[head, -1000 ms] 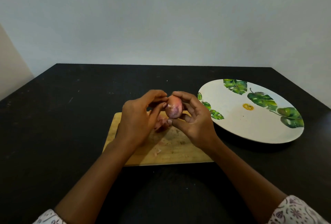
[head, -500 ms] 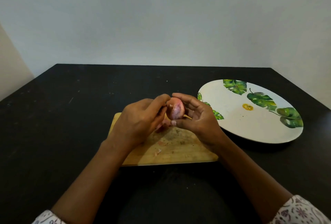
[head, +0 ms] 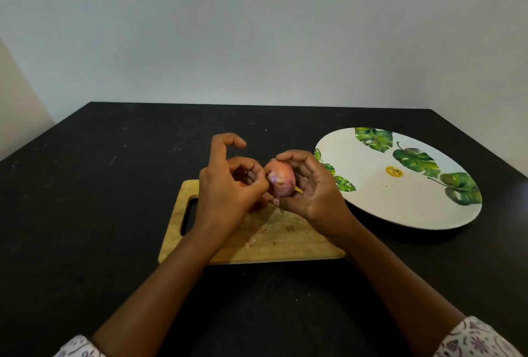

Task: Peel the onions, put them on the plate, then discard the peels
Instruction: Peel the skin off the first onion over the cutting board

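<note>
Head view: the right hand (head: 311,193) is cupping a part-peeled onion (head: 281,182) above the cutting board (head: 285,242), fingers curling round it, while the left hand (head: 228,188) is pinching its skin, forefinger lifting clear. Peeling is looking barely underway; the plate (head: 371,199) is holding no onions, and a peel scrap (head: 251,242) is lying on the board undiscarded

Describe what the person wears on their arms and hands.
The left hand and right hand are bare: no gloves, rings or watch show. The forearms are uncovered. The left sleeve and right sleeve, at the bottom edge, are pale fabric with a purplish floral print.
</note>
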A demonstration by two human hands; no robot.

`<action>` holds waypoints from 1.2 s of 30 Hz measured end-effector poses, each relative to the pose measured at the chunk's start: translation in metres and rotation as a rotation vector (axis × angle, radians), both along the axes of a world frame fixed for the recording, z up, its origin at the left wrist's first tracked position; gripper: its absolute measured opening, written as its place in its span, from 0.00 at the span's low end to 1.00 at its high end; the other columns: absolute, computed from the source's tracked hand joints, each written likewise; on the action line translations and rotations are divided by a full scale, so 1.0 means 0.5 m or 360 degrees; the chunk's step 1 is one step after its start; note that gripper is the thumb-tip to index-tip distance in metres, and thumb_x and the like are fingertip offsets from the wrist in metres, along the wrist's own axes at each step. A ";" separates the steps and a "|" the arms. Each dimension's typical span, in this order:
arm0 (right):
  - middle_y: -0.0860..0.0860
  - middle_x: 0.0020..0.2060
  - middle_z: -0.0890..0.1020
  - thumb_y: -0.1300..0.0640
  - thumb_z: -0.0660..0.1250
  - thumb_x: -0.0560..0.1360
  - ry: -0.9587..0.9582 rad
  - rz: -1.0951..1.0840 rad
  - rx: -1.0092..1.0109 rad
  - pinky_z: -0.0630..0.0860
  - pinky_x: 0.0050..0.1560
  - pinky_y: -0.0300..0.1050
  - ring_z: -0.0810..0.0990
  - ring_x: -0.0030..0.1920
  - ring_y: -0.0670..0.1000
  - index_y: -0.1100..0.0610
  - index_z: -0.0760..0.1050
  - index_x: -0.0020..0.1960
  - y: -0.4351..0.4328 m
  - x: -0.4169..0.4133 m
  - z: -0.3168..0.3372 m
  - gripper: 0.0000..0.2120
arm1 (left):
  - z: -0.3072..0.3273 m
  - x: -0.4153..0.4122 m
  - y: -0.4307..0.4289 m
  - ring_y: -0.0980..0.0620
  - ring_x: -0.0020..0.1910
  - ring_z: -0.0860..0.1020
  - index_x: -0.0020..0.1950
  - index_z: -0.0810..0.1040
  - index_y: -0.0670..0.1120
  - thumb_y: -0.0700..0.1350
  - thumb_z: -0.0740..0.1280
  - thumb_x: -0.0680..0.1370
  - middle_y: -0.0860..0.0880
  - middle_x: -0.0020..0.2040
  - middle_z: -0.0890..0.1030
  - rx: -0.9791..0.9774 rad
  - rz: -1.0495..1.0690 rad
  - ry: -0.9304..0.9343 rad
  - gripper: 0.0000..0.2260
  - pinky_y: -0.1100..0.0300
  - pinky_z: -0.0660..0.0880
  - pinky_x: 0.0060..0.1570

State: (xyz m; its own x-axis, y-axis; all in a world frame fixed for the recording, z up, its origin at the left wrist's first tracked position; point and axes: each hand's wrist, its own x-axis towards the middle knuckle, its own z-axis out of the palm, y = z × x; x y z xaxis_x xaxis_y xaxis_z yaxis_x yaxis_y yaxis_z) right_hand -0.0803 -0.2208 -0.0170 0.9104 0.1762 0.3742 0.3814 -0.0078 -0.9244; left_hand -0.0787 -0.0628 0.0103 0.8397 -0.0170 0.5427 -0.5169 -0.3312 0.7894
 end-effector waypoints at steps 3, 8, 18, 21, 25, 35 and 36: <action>0.49 0.56 0.75 0.73 0.74 0.65 -0.0065 -0.0042 -0.0048 0.78 0.50 0.39 0.78 0.57 0.46 0.51 0.69 0.58 0.002 0.000 -0.002 0.29 | 0.004 -0.004 -0.007 0.52 0.33 0.81 0.55 0.65 0.48 0.31 0.71 0.69 0.45 0.35 0.81 -0.0332 -0.0071 0.0265 0.23 0.67 0.77 0.34; 0.52 0.56 0.74 0.71 0.76 0.64 -0.0094 -0.0106 -0.0014 0.78 0.49 0.39 0.78 0.55 0.46 0.50 0.67 0.57 0.002 0.001 -0.003 0.30 | -0.005 0.011 0.003 0.50 0.39 0.82 0.53 0.69 0.50 0.35 0.70 0.71 0.44 0.38 0.82 -0.0547 -0.0002 0.0447 0.17 0.57 0.79 0.42; 0.53 0.57 0.77 0.71 0.77 0.63 0.0165 -0.0166 0.0238 0.78 0.48 0.40 0.79 0.56 0.51 0.50 0.70 0.58 -0.007 0.003 0.001 0.31 | -0.017 0.015 0.010 0.60 0.49 0.78 0.47 0.81 0.52 0.38 0.69 0.73 0.56 0.49 0.79 0.0066 0.0068 -0.0061 0.09 0.70 0.75 0.45; 0.50 0.54 0.81 0.69 0.74 0.61 0.0347 0.0053 0.0417 0.80 0.49 0.44 0.81 0.55 0.52 0.52 0.72 0.59 -0.009 0.001 0.006 0.29 | -0.015 0.011 0.006 0.60 0.57 0.75 0.58 0.78 0.54 0.45 0.69 0.74 0.59 0.57 0.77 0.0119 -0.0092 -0.0075 0.13 0.68 0.75 0.51; 0.57 0.58 0.79 0.73 0.69 0.64 0.0573 0.0370 0.0604 0.81 0.53 0.51 0.81 0.55 0.56 0.58 0.73 0.62 -0.016 0.000 0.011 0.28 | -0.002 0.004 0.006 0.61 0.56 0.76 0.63 0.73 0.55 0.40 0.68 0.75 0.58 0.56 0.79 0.0109 -0.0356 -0.0053 0.18 0.70 0.74 0.51; 0.63 0.62 0.76 0.70 0.70 0.66 0.0633 0.0389 0.0571 0.80 0.55 0.53 0.81 0.57 0.60 0.60 0.74 0.65 -0.020 0.004 0.010 0.27 | -0.016 0.012 0.015 0.59 0.47 0.78 0.55 0.76 0.53 0.42 0.70 0.72 0.52 0.47 0.79 0.0275 -0.0160 -0.0341 0.14 0.69 0.75 0.47; 0.63 0.62 0.76 0.70 0.71 0.65 0.0633 0.0381 0.0576 0.80 0.55 0.54 0.81 0.57 0.60 0.60 0.74 0.64 -0.020 0.004 0.010 0.27 | -0.016 0.011 0.015 0.59 0.46 0.78 0.55 0.76 0.53 0.42 0.70 0.71 0.52 0.46 0.79 0.0265 -0.0153 -0.0322 0.13 0.69 0.75 0.47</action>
State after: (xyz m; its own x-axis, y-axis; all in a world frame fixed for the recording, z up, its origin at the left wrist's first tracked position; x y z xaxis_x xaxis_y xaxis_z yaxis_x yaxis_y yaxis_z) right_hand -0.0783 -0.2309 -0.0120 0.9437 0.3191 0.0867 -0.0430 0.3786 -0.9246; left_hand -0.0732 -0.0553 0.0023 0.7048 -0.1947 0.6822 -0.6939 -0.3895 0.6057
